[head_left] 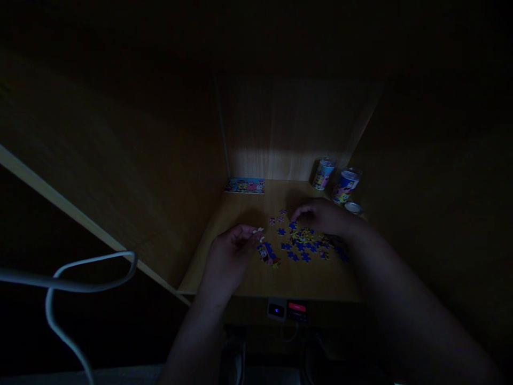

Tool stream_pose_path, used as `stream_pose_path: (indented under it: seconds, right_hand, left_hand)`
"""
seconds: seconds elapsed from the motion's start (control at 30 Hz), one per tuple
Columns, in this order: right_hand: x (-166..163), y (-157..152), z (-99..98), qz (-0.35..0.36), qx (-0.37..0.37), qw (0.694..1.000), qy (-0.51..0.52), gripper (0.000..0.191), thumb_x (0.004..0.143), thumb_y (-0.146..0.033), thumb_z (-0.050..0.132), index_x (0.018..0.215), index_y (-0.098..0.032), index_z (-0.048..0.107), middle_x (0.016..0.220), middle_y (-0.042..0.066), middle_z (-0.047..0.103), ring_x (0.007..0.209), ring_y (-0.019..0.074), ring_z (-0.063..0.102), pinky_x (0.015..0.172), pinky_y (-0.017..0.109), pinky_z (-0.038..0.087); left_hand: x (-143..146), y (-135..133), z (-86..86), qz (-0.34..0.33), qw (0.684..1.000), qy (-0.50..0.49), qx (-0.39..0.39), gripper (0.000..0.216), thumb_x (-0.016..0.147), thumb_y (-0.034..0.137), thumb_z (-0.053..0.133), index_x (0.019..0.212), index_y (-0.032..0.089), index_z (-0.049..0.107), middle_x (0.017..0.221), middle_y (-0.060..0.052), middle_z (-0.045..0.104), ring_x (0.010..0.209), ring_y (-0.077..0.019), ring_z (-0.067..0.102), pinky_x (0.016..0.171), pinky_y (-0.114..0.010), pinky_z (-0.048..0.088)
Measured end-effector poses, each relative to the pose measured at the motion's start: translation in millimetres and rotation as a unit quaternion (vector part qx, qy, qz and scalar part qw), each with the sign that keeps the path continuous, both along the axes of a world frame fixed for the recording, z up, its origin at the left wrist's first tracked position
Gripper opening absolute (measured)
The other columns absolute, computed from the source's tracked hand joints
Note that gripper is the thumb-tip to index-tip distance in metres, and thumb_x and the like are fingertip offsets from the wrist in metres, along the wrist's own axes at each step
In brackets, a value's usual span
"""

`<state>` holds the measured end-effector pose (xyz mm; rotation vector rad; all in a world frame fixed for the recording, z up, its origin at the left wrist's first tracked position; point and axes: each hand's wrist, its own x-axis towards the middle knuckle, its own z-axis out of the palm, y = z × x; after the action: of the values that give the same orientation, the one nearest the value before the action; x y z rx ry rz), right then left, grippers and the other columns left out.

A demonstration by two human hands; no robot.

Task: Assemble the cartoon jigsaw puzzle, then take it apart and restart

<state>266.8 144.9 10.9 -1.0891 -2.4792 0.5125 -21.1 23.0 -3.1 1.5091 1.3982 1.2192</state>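
My left hand [230, 254] is closed in a pinch on a puzzle piece [259, 230] whose pale side faces up. Just below its fingertips, a small joined section of puzzle [267, 254], blue with cartoon colours, lies on the wooden surface. My right hand [320, 215] is over the far edge of the loose pieces, with its fingers curled together. Its fingertips meet a blue puzzle piece [293, 225]. Several blue and yellow loose pieces [302, 238] lie spread below that hand, partly hidden in its shadow.
Two cartoon-printed cans [324, 174] [345, 187] stand at the back right, near a round lid [353, 207]. A finished-looking puzzle strip [245, 185] lies against the back panel. Wooden walls enclose the shelf [248, 280]. A white cable [94, 287] loops at left; small devices [276, 309] sit below the front edge.
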Motion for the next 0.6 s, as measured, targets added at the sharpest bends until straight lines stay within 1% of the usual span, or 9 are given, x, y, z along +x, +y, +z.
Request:
stream_pose_path:
  seconds: [0.1, 0.2, 0.23, 0.27, 0.33, 0.4, 0.43, 0.5, 0.6]
  right_hand:
    - [0, 1, -1.0, -0.033, 0.010, 0.999, 0.007, 0.026, 0.089, -0.010, 0.070, 0.099, -0.028, 0.085, 0.102, 0.003, 0.085, 0.092, 0.0231, 0.079, 0.089, 0.038, 0.059]
    - [-7, -3, 0.9, -0.034, 0.006, 0.998, 0.051, 0.018, 0.095, -0.020, 0.071, 0.105, -0.027, 0.084, 0.108, 0.005, 0.084, 0.096, 0.0230, 0.078, 0.088, 0.038, 0.059]
    - [-12, -6, 2.5, -0.023, -0.011, 0.997, 0.078, 0.016, 0.097, -0.026, 0.072, 0.108, -0.027, 0.083, 0.107, 0.005, 0.083, 0.095, 0.0222, 0.077, 0.087, 0.037, 0.059]
    - [-17, -9, 4.3, -0.007, -0.043, 0.993, 0.107, 0.017, 0.098, -0.034, 0.073, 0.109, -0.026, 0.082, 0.106, 0.004, 0.083, 0.093, 0.0210, 0.076, 0.085, 0.035, 0.059]
    - [-29, -16, 7.9, 0.026, -0.122, 0.982, 0.141, 0.027, 0.093, -0.044, 0.081, 0.112, -0.025, 0.081, 0.101, 0.003, 0.083, 0.087, 0.0186, 0.074, 0.077, 0.031, 0.057]
    - [-39, -22, 10.4, 0.053, -0.166, 0.972, 0.156, 0.035, 0.085, -0.044, 0.088, 0.113, -0.024, 0.081, 0.100, 0.001, 0.082, 0.085, 0.0170, 0.073, 0.075, 0.028, 0.056]
    - [-42, -25, 11.0, 0.064, -0.180, 0.970, 0.154, 0.035, 0.083, -0.044, 0.089, 0.112, -0.025, 0.081, 0.100, 0.001, 0.083, 0.086, 0.0166, 0.073, 0.075, 0.028, 0.056]
    - [-46, -27, 10.9, 0.081, -0.199, 0.966, 0.146, 0.030, 0.085, -0.044, 0.088, 0.108, -0.025, 0.082, 0.099, 0.000, 0.083, 0.087, 0.0165, 0.074, 0.078, 0.028, 0.057]
    - [-46, -28, 9.5, 0.092, -0.214, 0.962, 0.145, 0.022, 0.091, -0.046, 0.081, 0.099, -0.026, 0.082, 0.097, 0.000, 0.084, 0.087, 0.0177, 0.075, 0.081, 0.030, 0.058]
  left_hand:
    - [-1, 0, -1.7, -0.001, 1.000, -0.008, 0.008, 0.020, 0.095, 0.041, 0.073, 0.101, 0.024, 0.081, 0.101, -0.005, 0.085, 0.097, -0.0244, 0.080, 0.091, -0.037, 0.060]
    - [0, 0, -1.8, -0.005, 1.000, -0.005, 0.017, 0.020, 0.096, 0.040, 0.071, 0.101, 0.024, 0.082, 0.103, -0.004, 0.086, 0.097, -0.0240, 0.080, 0.089, -0.035, 0.061]
    - [0, 0, -1.3, -0.007, 1.000, -0.001, 0.020, 0.019, 0.097, 0.040, 0.071, 0.101, 0.025, 0.082, 0.103, -0.004, 0.086, 0.097, -0.0240, 0.080, 0.089, -0.035, 0.062]
    - [1, 0, -0.6, -0.008, 1.000, 0.002, 0.023, 0.019, 0.098, 0.040, 0.071, 0.102, 0.025, 0.083, 0.103, -0.003, 0.086, 0.096, -0.0240, 0.080, 0.088, -0.035, 0.062]
    - [3, -1, 0.6, -0.014, 0.999, 0.008, 0.033, 0.019, 0.098, 0.038, 0.071, 0.103, 0.025, 0.084, 0.104, -0.003, 0.086, 0.096, -0.0241, 0.081, 0.087, -0.034, 0.063]
    - [6, -2, 1.2, -0.031, 0.998, 0.019, 0.046, 0.019, 0.100, 0.036, 0.069, 0.104, 0.025, 0.084, 0.104, -0.003, 0.087, 0.094, -0.0236, 0.081, 0.086, -0.033, 0.063]
    - [8, -2, 1.3, -0.043, 0.997, 0.028, 0.053, 0.020, 0.100, 0.035, 0.068, 0.105, 0.025, 0.084, 0.104, -0.002, 0.087, 0.093, -0.0232, 0.082, 0.085, -0.032, 0.063]
    - [12, -3, 0.9, -0.064, 0.994, 0.052, 0.066, 0.020, 0.101, 0.032, 0.066, 0.107, 0.027, 0.084, 0.104, -0.002, 0.087, 0.093, -0.0227, 0.082, 0.085, -0.032, 0.063]
    - [16, -3, -0.2, -0.068, 0.992, 0.078, 0.077, 0.020, 0.100, 0.029, 0.066, 0.111, 0.028, 0.083, 0.105, -0.002, 0.086, 0.094, -0.0230, 0.082, 0.086, -0.032, 0.063]
